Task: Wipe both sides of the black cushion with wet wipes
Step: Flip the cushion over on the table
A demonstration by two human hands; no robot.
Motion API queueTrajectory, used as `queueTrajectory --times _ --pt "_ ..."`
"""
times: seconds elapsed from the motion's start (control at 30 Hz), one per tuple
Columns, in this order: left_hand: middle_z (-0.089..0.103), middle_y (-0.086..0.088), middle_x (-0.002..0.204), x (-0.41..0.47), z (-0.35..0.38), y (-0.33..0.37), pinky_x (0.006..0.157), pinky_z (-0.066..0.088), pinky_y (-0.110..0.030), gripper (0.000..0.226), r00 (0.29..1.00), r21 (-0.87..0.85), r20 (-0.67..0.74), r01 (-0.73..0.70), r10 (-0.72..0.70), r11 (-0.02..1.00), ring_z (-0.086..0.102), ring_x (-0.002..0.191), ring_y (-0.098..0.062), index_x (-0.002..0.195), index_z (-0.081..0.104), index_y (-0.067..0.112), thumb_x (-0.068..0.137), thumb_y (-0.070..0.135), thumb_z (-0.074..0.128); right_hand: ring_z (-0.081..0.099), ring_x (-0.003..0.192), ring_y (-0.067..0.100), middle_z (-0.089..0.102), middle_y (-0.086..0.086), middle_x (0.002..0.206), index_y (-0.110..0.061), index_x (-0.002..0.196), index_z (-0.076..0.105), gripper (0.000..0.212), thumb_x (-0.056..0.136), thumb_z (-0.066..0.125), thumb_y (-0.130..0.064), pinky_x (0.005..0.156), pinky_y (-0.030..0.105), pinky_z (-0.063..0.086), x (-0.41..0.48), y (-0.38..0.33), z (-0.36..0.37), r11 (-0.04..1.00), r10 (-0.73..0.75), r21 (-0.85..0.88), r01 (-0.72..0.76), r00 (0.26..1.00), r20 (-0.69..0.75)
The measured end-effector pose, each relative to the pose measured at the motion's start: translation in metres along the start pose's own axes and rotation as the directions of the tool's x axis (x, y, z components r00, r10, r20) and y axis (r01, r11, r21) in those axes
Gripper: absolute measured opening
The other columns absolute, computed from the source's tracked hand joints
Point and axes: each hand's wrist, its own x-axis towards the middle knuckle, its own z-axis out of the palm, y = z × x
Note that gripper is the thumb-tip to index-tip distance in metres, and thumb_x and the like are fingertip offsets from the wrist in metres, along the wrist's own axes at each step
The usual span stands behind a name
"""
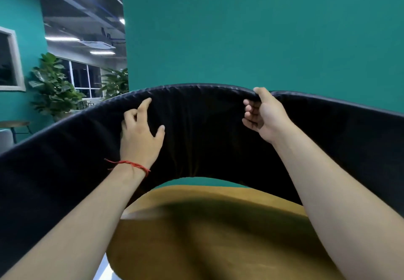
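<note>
The black cushion (203, 131) is long and leathery, lifted upright in front of me so it spans the whole view in an arc. My right hand (262, 115) pinches its top edge, thumb over the rim and fingers curled on the near face. My left hand (141, 133), with a red string at the wrist, lies flat against the near face just below the top edge, fingers spread. No wet wipe is visible in either hand.
Beneath the cushion is a mustard-yellow seat surface (218, 231). A teal wall (240, 28) stands right behind it. At the left are potted plants (52, 87), a small round table (15, 124) and windows.
</note>
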Motion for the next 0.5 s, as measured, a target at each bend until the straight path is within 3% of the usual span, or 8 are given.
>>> queueTrajectory --times 0.17,0.33,0.5 --pt "0.040 -0.012 0.141 0.002 -0.007 0.018 0.107 0.047 -0.056 0.076 0.988 0.118 -0.123 -0.076 0.091 0.990 0.044 0.128 -0.033 0.158 0.033 0.032 0.093 0.031 0.072 0.058 0.056 0.013 0.061 -0.004 0.070 -0.017 0.086 0.070 0.037 0.099 0.059 -0.049 0.077 0.035 0.061 -0.012 -0.032 -0.013 1.000 -0.008 -0.014 0.009 0.999 0.038" --pt "0.026 -0.009 0.169 0.014 -0.020 0.032 0.128 0.013 -0.054 0.067 0.934 0.250 -0.241 -0.202 0.263 0.947 0.016 0.160 -0.029 0.159 0.037 0.022 0.100 0.041 0.062 0.054 0.051 0.013 0.059 -0.004 0.069 -0.017 0.080 0.067 0.034 0.096 0.059 -0.045 0.076 0.035 0.059 -0.030 -0.054 -0.027 1.000 0.002 0.017 -0.002 0.999 0.042" --pt "0.044 -0.001 0.160 0.025 -0.013 0.048 0.128 0.002 -0.060 0.047 0.911 0.181 -0.277 -0.262 0.305 0.948 0.022 0.159 -0.024 0.149 0.049 0.019 0.106 0.040 0.052 0.053 0.050 0.013 0.059 -0.005 0.067 -0.017 0.082 0.068 0.033 0.093 0.058 -0.046 0.076 0.034 0.059 -0.036 -0.061 -0.044 0.999 0.013 0.035 -0.013 1.000 -0.014"
